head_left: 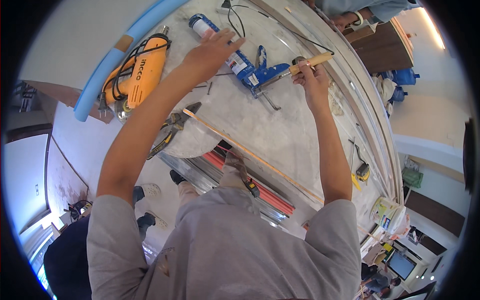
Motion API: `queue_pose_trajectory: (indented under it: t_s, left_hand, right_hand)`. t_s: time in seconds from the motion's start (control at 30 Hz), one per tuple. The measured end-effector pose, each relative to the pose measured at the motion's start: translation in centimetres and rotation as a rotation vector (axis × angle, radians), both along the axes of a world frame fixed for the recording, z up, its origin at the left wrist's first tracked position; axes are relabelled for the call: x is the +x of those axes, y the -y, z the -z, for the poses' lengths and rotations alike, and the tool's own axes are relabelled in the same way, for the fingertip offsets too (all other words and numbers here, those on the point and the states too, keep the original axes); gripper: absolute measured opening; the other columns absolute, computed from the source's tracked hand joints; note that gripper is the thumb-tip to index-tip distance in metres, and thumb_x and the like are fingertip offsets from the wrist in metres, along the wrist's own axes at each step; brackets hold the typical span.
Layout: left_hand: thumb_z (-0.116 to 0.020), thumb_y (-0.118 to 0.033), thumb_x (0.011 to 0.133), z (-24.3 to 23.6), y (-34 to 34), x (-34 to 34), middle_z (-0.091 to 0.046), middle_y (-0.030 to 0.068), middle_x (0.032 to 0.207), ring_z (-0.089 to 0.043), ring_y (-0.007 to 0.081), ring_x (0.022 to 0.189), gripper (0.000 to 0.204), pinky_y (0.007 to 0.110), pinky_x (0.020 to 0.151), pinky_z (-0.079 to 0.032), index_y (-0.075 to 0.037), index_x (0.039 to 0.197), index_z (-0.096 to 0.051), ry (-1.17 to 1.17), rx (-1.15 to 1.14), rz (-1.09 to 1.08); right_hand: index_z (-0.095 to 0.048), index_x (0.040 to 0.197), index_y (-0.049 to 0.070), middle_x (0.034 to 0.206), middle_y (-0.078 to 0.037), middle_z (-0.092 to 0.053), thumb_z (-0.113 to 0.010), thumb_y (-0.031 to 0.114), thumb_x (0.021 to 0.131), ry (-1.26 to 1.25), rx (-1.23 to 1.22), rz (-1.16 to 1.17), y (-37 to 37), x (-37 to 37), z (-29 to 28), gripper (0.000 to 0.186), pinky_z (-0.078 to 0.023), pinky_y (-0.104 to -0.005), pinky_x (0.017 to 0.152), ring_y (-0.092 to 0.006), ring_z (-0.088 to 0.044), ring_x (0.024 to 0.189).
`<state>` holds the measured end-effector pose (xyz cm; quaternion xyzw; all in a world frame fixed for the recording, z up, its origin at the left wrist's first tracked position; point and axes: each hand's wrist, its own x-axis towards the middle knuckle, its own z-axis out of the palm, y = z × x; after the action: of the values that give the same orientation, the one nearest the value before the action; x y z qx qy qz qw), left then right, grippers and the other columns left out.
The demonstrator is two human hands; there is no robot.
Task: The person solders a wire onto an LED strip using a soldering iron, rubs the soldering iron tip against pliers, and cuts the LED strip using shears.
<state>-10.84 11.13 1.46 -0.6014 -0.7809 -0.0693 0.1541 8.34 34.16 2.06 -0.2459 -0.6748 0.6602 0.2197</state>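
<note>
My left hand (212, 50) lies over the cartridge of a blue caulking gun (245, 72), fingers stretched out. The gun lies slantwise on the worktop, its handle spattered with white. My right hand (311, 82) is closed round a wooden-handled tool (320, 59) with a narrow metal blade. That blade points left, its end by the back of the caulking gun; whether they touch I cannot tell. Left of my left forearm lies an orange heat gun (147, 72) with its black cord wound round it. Pliers (172, 127) rest near the worktop's front edge.
A blue foam tube (102, 67) curves along the left. On the right are a tape measure (362, 172), long trim strips (367, 95) and a bucket (387, 215). Red pipes (270, 196) lie below the front edge. Another person's hand (345, 20) is at the far right.
</note>
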Motion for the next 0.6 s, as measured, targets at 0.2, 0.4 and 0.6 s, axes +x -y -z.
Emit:
queue_pose_trajectory:
  t_s: [0.2,0.4,0.6]
  left_hand:
    - [-0.064,-0.005,0.084,-4.5,5.1,5.2,-0.047,0.0156,0.135,-0.046,0.0328,0.125,0.055,0.04,0.103,-0.04,-0.01,0.136,-0.047,0.498,0.376,-0.126]
    - [-0.065,-0.006,0.085,-5.1,10.2,9.8,-0.055,0.0183,0.125,-0.052,0.0348,0.116,0.044,0.041,0.098,-0.043,-0.004,0.128,-0.055,0.54,0.485,-0.284]
    - [-0.065,-0.003,0.085,-3.1,14.0,14.6,-0.064,0.0149,0.104,-0.063,0.0284,0.089,0.039,0.035,0.079,-0.051,-0.001,0.123,-0.058,0.886,0.511,-0.392]
  right_hand:
    - [-0.057,0.11,0.001,0.086,-0.007,-0.065,-0.063,0.019,0.092,0.035,-0.328,0.028,-1.4,1.2,1.4,0.026,-0.047,-0.0246,0.059,-0.0127,-0.06,0.065]
    - [-0.058,0.107,0.0,0.089,-0.007,-0.065,-0.068,0.014,0.088,-0.073,0.156,-0.184,0.7,0.9,-2.0,0.026,-0.045,-0.0214,0.061,-0.0099,-0.06,0.073]
    - [-0.058,0.106,0.0,0.089,-0.006,-0.066,-0.069,0.016,0.088,-0.012,0.223,-0.231,1.6,0.1,-1.8,0.027,-0.043,-0.0207,0.061,-0.009,-0.061,0.078]
